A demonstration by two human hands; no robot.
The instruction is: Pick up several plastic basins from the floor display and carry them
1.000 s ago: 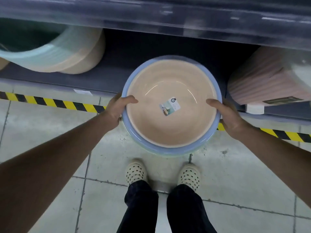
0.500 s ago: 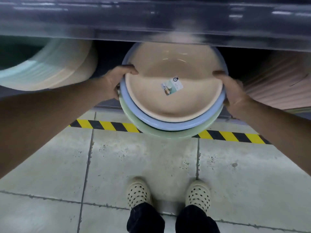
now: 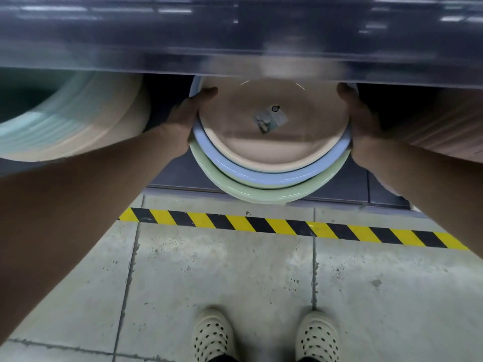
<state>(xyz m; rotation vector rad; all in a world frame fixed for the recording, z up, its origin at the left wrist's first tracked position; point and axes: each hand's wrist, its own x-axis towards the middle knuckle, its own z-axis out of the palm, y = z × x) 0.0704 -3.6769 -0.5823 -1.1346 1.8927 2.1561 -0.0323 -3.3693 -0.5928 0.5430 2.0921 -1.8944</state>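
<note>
I hold a nested stack of three round plastic basins: a peach one on top with a small label inside, a blue one under it, a pale green one at the bottom. My left hand grips the stack's left rim, thumb over the edge. My right hand grips the right rim. The stack is tilted toward me and its far edge is hidden under the dark shelf.
A stack of teal and cream basins lies on its side at the left. A pinkish stack lies at the right. Yellow-black hazard tape runs across the tiled floor. My two shoes stand below.
The basin stack has moved away from me and deeper under the shelf, held by both hands. The view has shifted back, showing more floor in front of my shoes.
</note>
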